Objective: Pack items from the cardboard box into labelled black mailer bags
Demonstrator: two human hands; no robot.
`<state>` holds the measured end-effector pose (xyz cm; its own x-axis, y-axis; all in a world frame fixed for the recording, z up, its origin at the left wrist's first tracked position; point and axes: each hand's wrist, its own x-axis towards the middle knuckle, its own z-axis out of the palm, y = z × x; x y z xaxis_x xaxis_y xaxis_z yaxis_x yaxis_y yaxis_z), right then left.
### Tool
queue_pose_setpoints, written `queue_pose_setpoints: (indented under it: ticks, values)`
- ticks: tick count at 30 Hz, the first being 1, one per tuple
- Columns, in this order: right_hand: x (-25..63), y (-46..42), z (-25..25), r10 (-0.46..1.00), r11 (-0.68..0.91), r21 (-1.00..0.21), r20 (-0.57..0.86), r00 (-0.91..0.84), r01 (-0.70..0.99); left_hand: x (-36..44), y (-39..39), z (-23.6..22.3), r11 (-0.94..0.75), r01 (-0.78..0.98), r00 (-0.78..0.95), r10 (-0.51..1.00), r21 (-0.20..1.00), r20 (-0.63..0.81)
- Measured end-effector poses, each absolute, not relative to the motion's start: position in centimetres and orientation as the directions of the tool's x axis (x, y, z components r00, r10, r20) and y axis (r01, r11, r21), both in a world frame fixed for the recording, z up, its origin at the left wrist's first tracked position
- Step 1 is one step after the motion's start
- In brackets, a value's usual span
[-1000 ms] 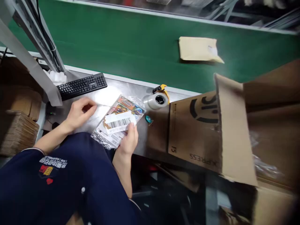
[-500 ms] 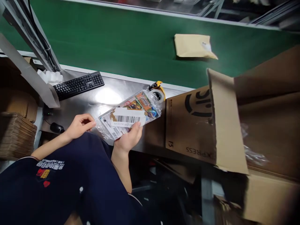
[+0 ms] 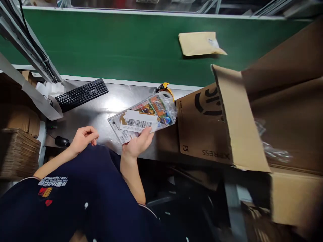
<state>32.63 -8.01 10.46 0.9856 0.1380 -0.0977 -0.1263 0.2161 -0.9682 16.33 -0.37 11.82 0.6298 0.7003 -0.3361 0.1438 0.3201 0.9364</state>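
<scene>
a shiny metal table (image 3: pixel 75 122) runs beneath the hands, with a bright glare near its middle. along its far side, past a pale rail, lies a wide green belt (image 3: pixel 113 43), and a yellow envelope (image 3: pixel 198 44) rests flat on it. metal bars and blurred clutter fill the room beyond.

the right hand (image 3: pixel 138 143) grips the lower edge of a clear plastic packet (image 3: pixel 161 111), thumb on top. the packet is tilted over the table, with colorful print and a white barcode label (image 3: pixel 138 121) showing. the left hand (image 3: pixel 84 138) is near the table's front edge, apart from the packet, its fingers curled in; whether they pinch anything thin, i cannot tell.

a black keyboard (image 3: pixel 82 94) sits at the table's left end beside white lumpy material (image 3: pixel 50 89), with a black mouse (image 3: pixel 62 142) nearer the person. a yellow and black tape cutter (image 3: pixel 165 87) is partly hidden behind the packet. to the right stands a big open cardboard box (image 3: pixel 202 129), crumpled clear plastic (image 3: pixel 275 152) inside. flattened cardboard (image 3: pixel 20 154) is stacked at far left, and the floor (image 3: pixel 191 211) is dark, with small pale scraps.
</scene>
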Motion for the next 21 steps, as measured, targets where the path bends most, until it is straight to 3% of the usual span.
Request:
queue_pose_setpoints:
  ticks: [3,8,16,21]
  values:
    - [32.1,-7.6,10.4,0.035,0.246,-0.968,-0.036,0.999,-0.044,17.7,-0.8,12.0,0.369,0.174,0.605,0.691,0.913,-0.394]
    - [31.2,-7.7,9.9,0.014,0.193,-0.977,0.095,0.995,0.091,20.0,-0.9,12.0,0.438,0.067,0.532,0.745,0.896,-0.404]
    - [31.4,-7.8,10.2,-0.018,0.042,-0.99,0.135,0.991,0.135,20.1,-1.4,12.0,0.478,0.008,0.548,0.733,0.878,-0.404]
    - [31.6,-7.0,11.0,-0.007,0.186,-0.973,0.134,0.991,0.133,20.2,-1.6,11.1,0.561,-0.118,0.572,0.713,0.82,-0.406]
